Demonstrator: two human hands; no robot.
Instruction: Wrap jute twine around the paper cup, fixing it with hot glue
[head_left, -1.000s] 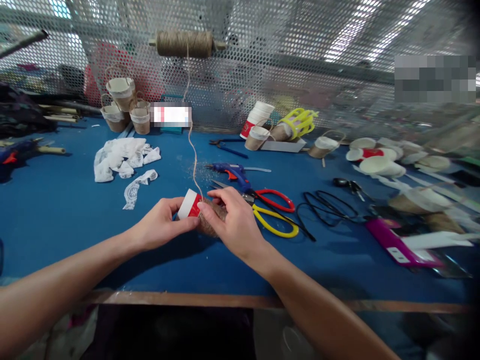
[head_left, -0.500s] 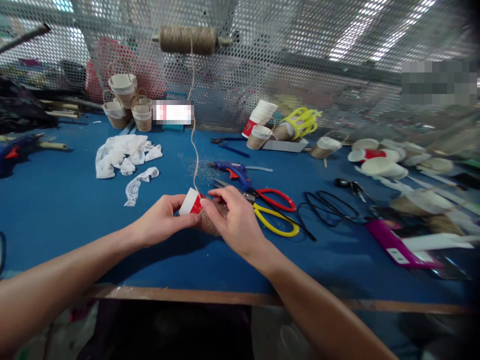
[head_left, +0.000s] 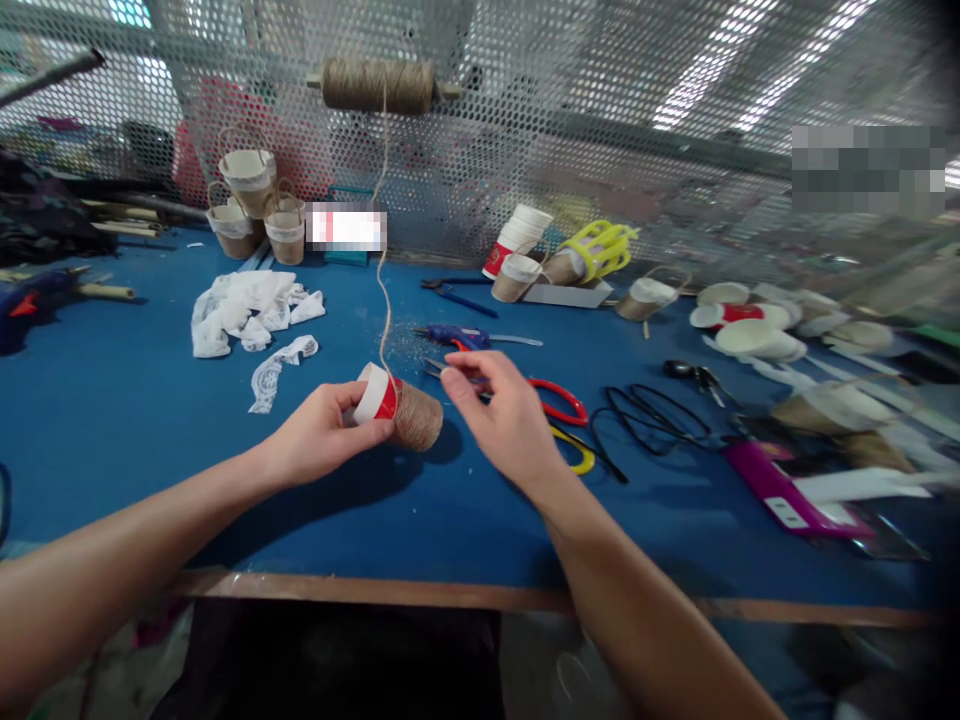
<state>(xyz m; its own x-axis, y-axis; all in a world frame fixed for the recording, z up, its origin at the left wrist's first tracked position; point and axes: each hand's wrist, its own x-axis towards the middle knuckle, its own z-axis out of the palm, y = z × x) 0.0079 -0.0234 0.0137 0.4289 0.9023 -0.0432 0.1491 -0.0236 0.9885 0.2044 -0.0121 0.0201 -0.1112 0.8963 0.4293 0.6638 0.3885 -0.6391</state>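
Note:
A paper cup [head_left: 418, 418] lies tilted in the air above the table, its lower part wrapped in brown twine and a red and white band bare near the rim. My left hand [head_left: 330, 430] is closed around the rim end, thumb in front and fingers behind. From the cup a loose strand of twine [head_left: 387, 310] runs up to the twine spool [head_left: 379, 86] on the mesh. My right hand [head_left: 502, 415] is off the cup, just right of it, thumb and fingers apart and holding nothing visible. It hovers over the scissors [head_left: 561, 402], covering part of them and of the blue glue gun [head_left: 457, 336].
White lace strips [head_left: 244, 308] lie at left, with finished twine-wrapped cups [head_left: 251, 185] behind. Blue-handled pliers [head_left: 459, 295], stacked paper cups [head_left: 521, 240] and a yellow plastic net [head_left: 604, 250] are at the back. A black cable [head_left: 660, 420] and magenta box [head_left: 787, 490] lie right.
My right hand has let go of the twine-wrapped cup and moved right, over the scissors. The cup's wrapped end now shows; my left hand keeps its hold.

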